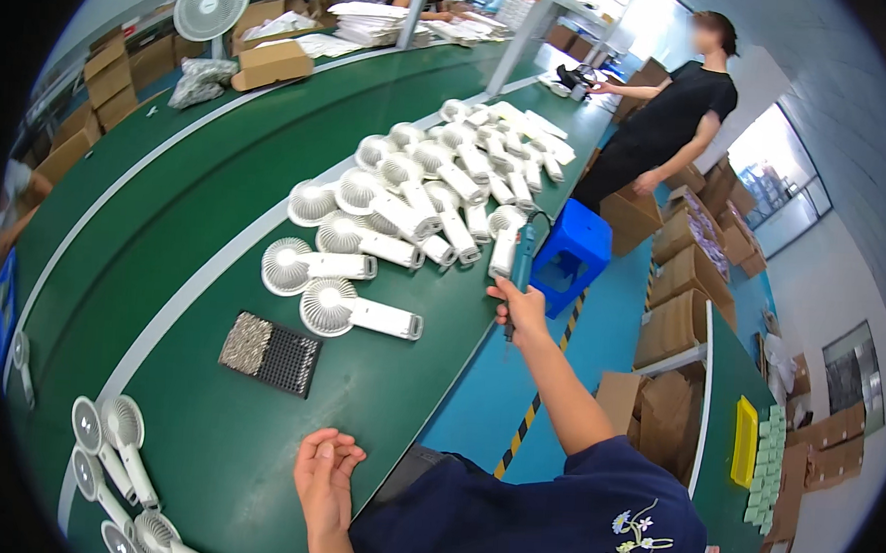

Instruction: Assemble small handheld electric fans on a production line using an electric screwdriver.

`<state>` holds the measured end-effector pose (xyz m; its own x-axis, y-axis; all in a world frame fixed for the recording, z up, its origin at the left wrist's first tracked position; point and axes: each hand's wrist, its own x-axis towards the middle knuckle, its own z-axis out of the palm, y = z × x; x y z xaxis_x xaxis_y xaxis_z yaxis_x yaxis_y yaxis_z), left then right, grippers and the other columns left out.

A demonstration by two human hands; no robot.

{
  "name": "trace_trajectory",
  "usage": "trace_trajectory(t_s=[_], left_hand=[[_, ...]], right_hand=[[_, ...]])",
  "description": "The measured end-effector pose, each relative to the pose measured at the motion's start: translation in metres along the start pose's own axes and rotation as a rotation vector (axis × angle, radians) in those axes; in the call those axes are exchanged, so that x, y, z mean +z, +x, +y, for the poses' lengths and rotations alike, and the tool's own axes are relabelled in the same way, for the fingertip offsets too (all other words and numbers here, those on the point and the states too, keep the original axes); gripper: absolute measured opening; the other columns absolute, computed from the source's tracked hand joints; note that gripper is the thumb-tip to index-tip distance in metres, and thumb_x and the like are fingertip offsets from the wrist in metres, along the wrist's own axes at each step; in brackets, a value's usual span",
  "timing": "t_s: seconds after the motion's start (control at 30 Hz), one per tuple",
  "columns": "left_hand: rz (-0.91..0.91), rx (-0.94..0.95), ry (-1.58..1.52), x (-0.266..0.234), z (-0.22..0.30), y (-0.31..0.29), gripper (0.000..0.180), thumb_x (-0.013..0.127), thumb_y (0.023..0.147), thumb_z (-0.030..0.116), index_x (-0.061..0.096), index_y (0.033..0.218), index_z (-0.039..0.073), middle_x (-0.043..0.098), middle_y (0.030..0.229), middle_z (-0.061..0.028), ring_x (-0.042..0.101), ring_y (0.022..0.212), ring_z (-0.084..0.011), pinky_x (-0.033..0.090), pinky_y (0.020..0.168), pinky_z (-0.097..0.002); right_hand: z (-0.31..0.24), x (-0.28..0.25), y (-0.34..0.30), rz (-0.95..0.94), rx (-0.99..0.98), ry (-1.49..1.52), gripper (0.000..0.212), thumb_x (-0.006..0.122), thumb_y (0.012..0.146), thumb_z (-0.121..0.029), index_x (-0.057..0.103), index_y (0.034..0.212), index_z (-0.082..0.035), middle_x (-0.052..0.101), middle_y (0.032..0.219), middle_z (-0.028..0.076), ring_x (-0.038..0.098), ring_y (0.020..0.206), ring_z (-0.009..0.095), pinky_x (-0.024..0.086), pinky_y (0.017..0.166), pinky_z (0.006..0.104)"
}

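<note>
My right hand [523, 311] is closed around a slim teal electric screwdriver [526, 249], held upright with its dark tip pointing down at the bench's near edge. My left hand [326, 476] rests over the front edge, fingers loosely bent and a little apart, with nothing visible in it. Ahead of that hand lies a black perforated tray [290, 364], its left part covered with small metallic pieces, apparently screws. Beyond the tray, a white handheld fan [361, 310] lies on its side, with a second fan [313, 266] just behind it. Neither hand touches them.
Many more white fans [439, 166] lie piled farther along the green bench [205, 234]. Another fan group [118, 450] sits at the lower left. A blue stool [572, 251] stands beside the bench. A co-worker [677, 119] in black stands beyond it, near cardboard boxes [683, 279].
</note>
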<state>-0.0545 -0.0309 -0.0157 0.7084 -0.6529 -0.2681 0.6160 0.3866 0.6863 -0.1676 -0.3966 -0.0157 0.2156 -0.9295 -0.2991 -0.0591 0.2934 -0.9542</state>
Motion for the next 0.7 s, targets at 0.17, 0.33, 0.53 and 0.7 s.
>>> trace_trajectory(t_s=[0.17, 0.33, 0.53, 0.7], left_hand=[[-0.007, 0.009, -0.025, -0.001, 0.001, 0.003, 0.021, 0.051, 0.098, 0.012, 0.054, 0.114, -0.002, 0.063, 0.1, -0.0144, 0.062, 0.086, -0.0214, 0.053, 0.083, -0.0349], [0.005, 0.0, -0.024, -0.001, -0.002, 0.002, 0.02, 0.05, 0.098, 0.012, 0.054, 0.113, -0.002, 0.062, 0.099, -0.014, 0.062, 0.086, -0.0211, 0.053, 0.082, -0.0351], [-0.009, 0.014, -0.027, 0.002, -0.005, 0.0, 0.02, 0.049, 0.099, 0.011, 0.054, 0.113, -0.002, 0.062, 0.099, -0.0135, 0.062, 0.085, -0.0208, 0.053, 0.082, -0.0356], [0.065, 0.039, -0.024, -0.009, -0.003, -0.006, 0.02, 0.05, 0.099, 0.014, 0.055, 0.112, -0.001, 0.063, 0.102, -0.0139, 0.063, 0.089, -0.0211, 0.052, 0.084, -0.0361]], right_hand=[[-0.001, 0.003, -0.003, 0.042, -0.136, -0.131, 0.02, 0.068, 0.087, -0.018, 0.058, 0.092, -0.001, 0.058, 0.068, 0.005, 0.047, 0.043, 0.009, 0.037, 0.036, 0.0255], [-0.007, -0.005, 0.023, 0.125, -0.276, -0.076, 0.023, 0.068, 0.088, -0.021, 0.057, 0.092, -0.001, 0.052, 0.06, 0.002, 0.049, 0.041, 0.01, 0.036, 0.035, 0.0267], [-0.021, -0.001, 0.049, 0.145, -0.19, -0.095, 0.024, 0.068, 0.087, -0.022, 0.056, 0.089, -0.001, 0.052, 0.059, 0.003, 0.05, 0.043, 0.012, 0.038, 0.037, 0.0272], [0.001, 0.026, 0.06, 0.132, -0.214, -0.148, 0.041, 0.07, 0.085, -0.023, 0.049, 0.103, 0.008, 0.054, 0.058, 0.008, 0.053, 0.043, 0.017, 0.042, 0.037, 0.0309]])
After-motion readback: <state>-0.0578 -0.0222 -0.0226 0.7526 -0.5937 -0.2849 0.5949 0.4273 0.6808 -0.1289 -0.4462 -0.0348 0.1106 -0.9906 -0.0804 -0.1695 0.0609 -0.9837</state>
